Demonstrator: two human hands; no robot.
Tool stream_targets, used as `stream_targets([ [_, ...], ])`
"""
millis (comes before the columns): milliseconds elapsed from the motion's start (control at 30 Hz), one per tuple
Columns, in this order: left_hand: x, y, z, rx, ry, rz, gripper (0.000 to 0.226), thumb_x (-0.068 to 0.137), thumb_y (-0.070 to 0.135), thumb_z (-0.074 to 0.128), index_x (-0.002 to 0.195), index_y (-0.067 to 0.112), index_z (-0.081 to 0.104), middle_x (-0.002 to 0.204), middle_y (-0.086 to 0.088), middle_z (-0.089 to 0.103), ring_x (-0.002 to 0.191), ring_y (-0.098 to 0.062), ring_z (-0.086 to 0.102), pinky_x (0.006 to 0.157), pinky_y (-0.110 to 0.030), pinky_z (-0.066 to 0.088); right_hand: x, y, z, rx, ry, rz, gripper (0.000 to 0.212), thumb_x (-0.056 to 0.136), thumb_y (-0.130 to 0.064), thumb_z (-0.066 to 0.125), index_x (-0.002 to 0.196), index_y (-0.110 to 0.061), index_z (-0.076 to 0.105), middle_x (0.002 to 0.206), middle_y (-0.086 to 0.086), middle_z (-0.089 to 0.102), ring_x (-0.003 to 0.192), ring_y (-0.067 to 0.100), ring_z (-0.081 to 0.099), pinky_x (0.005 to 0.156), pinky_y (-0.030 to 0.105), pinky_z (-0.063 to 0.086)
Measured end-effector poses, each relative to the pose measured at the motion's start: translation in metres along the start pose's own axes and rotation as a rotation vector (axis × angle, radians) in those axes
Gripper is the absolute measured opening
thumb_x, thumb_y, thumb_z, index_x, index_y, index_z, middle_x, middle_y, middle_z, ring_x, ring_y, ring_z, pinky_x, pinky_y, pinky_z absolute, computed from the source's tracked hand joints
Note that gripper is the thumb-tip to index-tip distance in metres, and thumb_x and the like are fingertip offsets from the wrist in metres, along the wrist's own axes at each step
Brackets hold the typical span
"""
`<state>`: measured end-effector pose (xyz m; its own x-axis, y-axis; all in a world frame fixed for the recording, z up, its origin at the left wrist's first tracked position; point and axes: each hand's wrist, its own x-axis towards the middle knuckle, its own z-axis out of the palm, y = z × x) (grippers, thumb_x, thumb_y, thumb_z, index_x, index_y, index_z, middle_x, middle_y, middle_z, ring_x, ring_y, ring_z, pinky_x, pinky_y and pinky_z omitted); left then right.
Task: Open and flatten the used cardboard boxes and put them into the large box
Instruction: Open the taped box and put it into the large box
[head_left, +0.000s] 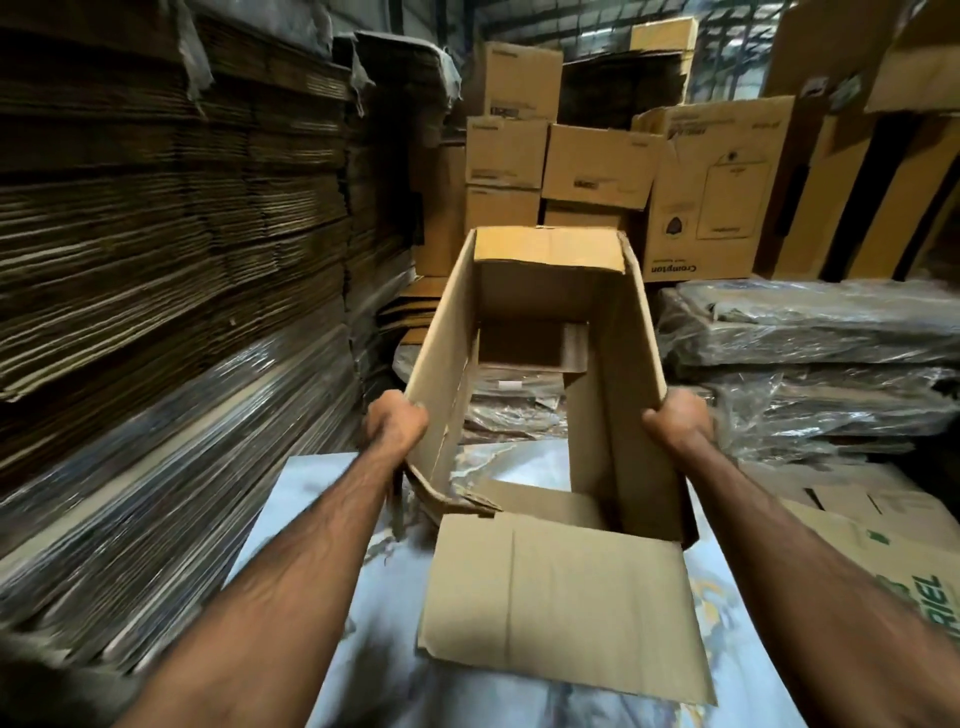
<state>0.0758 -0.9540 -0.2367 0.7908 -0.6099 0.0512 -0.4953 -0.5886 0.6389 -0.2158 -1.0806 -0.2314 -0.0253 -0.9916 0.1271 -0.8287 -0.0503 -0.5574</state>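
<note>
Cardboard box (540, 374), open at both ends, hangs before us between both hands: left hand (396, 423) curls round its left wall, right hand (678, 423) clamps the right wall. We judge the opening done; flattening comes next, pushing opposite corners together. Wrapped flat stacks (810, 353) lie right; tall piles (171, 249) stand left.

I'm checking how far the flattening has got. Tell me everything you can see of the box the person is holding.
The box is plain brown corrugated cardboard, worn and creased. Both ends are open, so wrapped bundles show through it. It is still a rectangular tube, not flat, tilted away from the person. One flap hangs toward the camera, another stands at the far end. The left hand and right hand grip its side walls.
</note>
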Motion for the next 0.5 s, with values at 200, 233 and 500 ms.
stream_targets([
  [200, 0.002, 0.034, 0.009, -0.147, -0.059, -0.051, 0.041, 0.092, 0.018, 0.06, 0.127, -0.004, 0.059, 0.129, -0.022, 0.061, 0.119, -0.038, 0.059, 0.092, -0.038, 0.05, -0.026, -0.024, 0.004, -0.093, -0.042, -0.164, 0.033, 0.09, -0.019, 0.063, 0.115, 0.001, 0.065, 0.114, 0.021, 0.067, 0.105, 0.037, 0.065, 0.085, 0.039, 0.052],
  [233, 0.005, 0.034, 0.006, -0.173, -0.088, -0.043, 0.043, 0.091, 0.018, 0.06, 0.128, -0.004, 0.058, 0.129, -0.023, 0.06, 0.118, -0.038, 0.059, 0.094, -0.038, 0.051, -0.029, -0.026, 0.004, -0.1, -0.047, -0.166, 0.033, 0.089, -0.02, 0.062, 0.115, 0.0, 0.066, 0.114, 0.021, 0.068, 0.105, 0.037, 0.065, 0.085, 0.038, 0.052],
  [500, 0.047, 0.016, 0.011, -0.33, -0.18, 0.001, 0.045, 0.08, 0.02, 0.061, 0.121, -0.001, 0.059, 0.116, -0.02, 0.065, 0.097, -0.034, 0.066, 0.066, -0.032, 0.052, -0.05, -0.043, 0.001, -0.107, -0.124, -0.183, 0.031, 0.088, -0.018, 0.057, 0.112, 0.0, 0.065, 0.11, 0.019, 0.068, 0.103, 0.037, 0.064, 0.081, 0.035, 0.051],
])
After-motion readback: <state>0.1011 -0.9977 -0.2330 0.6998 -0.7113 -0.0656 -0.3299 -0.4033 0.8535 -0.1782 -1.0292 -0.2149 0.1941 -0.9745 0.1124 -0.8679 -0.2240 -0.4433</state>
